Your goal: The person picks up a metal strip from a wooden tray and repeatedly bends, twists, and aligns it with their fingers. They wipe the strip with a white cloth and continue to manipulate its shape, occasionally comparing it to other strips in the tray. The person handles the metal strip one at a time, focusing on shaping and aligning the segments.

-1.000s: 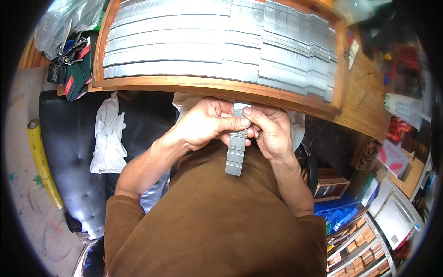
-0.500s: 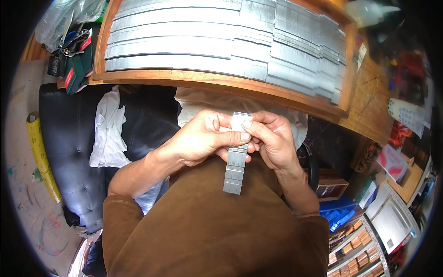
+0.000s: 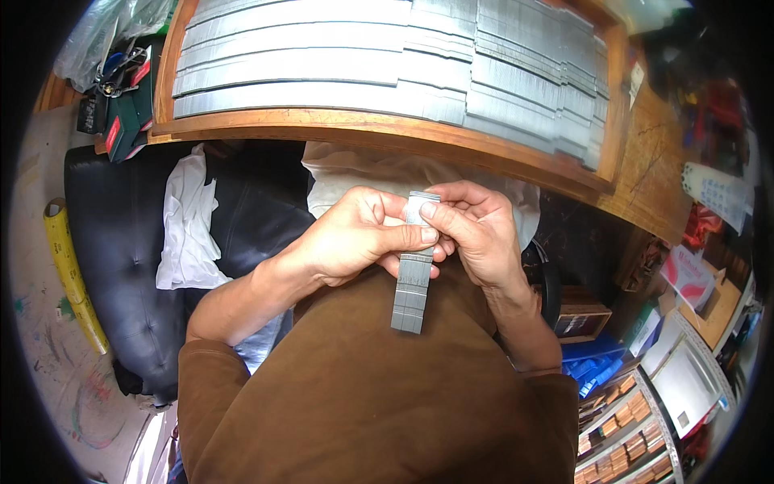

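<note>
Moving clear of the front edge of the brown wooden tray (image 3: 322,123), a narrow grey metallic segmented stack (image 3: 411,294) is staying pinched between left hand (image 3: 359,236) and right hand (image 3: 481,235); handling is continuing.

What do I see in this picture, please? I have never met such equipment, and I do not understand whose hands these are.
There is no machine here: these are a person's own bare left hand and right hand. The view comes from a wide fisheye camera worn on the head and looking down, so straight edges seem bent and the brown shirt fills the lower middle. Both hands pinch a narrow grey bar, with lines across it, in front of the shirt. Beyond them, on the wooden table, a wooden tray holds rows of flat grey pieces.
</note>
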`<state>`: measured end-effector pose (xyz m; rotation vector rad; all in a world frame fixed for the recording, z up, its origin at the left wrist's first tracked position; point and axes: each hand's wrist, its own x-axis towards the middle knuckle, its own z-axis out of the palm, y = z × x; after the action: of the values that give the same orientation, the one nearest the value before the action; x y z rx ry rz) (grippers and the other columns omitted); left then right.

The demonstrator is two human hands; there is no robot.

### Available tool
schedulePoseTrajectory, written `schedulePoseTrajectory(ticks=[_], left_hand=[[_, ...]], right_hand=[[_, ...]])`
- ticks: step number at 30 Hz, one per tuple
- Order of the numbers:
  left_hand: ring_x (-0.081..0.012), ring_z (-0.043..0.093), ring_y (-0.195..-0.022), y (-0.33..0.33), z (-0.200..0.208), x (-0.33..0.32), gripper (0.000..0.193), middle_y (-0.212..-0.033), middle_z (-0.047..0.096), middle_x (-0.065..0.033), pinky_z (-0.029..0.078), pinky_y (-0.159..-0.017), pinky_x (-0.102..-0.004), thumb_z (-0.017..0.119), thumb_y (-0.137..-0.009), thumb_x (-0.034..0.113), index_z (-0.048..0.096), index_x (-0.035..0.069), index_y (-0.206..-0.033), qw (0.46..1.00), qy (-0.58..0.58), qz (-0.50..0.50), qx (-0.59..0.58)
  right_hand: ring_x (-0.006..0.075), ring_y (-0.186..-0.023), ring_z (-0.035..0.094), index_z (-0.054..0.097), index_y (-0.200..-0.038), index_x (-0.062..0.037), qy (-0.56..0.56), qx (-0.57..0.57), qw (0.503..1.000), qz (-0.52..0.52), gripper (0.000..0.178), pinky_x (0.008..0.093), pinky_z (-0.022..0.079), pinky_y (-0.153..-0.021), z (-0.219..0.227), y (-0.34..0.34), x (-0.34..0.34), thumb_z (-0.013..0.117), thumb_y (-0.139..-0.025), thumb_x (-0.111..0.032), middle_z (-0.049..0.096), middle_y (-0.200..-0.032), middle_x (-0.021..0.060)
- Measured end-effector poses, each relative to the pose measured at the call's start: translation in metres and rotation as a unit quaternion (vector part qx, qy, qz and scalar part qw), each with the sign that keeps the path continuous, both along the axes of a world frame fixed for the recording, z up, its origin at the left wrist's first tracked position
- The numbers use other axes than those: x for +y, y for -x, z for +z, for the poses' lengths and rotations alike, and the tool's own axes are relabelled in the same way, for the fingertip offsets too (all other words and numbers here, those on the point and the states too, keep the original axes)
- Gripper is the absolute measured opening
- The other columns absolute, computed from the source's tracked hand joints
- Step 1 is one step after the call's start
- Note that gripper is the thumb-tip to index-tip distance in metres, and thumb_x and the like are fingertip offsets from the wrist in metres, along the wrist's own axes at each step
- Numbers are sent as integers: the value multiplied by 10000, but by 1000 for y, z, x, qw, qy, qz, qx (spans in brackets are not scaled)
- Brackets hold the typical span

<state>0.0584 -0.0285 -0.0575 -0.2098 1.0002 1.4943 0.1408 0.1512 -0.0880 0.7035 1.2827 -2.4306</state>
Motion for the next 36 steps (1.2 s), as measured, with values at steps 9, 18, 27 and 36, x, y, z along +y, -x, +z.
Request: schedulePoseTrajectory(ticks=[9,18,27,36], left_hand=[[-227,748,-839,-3,0,0,231,-1004,736,-154,622,-679,-277,689,-951,125,693,-39,-1114,1000,-1,14,-20],[-198,746,-834,-3,-1,0,241,-1003,747,-131,619,-670,-268,699,-947,134,694,-31,-1122,1000,-4,8,-10],[-186,743,-835,-2,1,1,224,-995,747,-122,615,-680,-262,687,-954,119,693,-36,-1116,1000,2,3,-3],[-192,746,-817,-4,4,2,224,-958,746,-125,618,-675,-278,690,-954,118,688,-41,-1111,999,20,-9,49]], right_hand=[[77,-573,611,654,-1035,46,17,-4,1000,-8,147,187,492,-494,0,0,-1,699,-917,-28,686,-836,95],[80,-573,615,649,-1032,48,13,0,1000,-13,135,193,512,-498,-1,2,-1,688,-919,-14,687,-838,107],[81,-574,620,651,-1039,44,17,-4,1000,-3,146,197,515,-504,2,3,1,695,-917,-24,688,-829,98],[37,-580,555,691,-964,35,-33,6,997,62,126,184,426,-493,3,6,8,692,-938,-87,691,-801,56]])
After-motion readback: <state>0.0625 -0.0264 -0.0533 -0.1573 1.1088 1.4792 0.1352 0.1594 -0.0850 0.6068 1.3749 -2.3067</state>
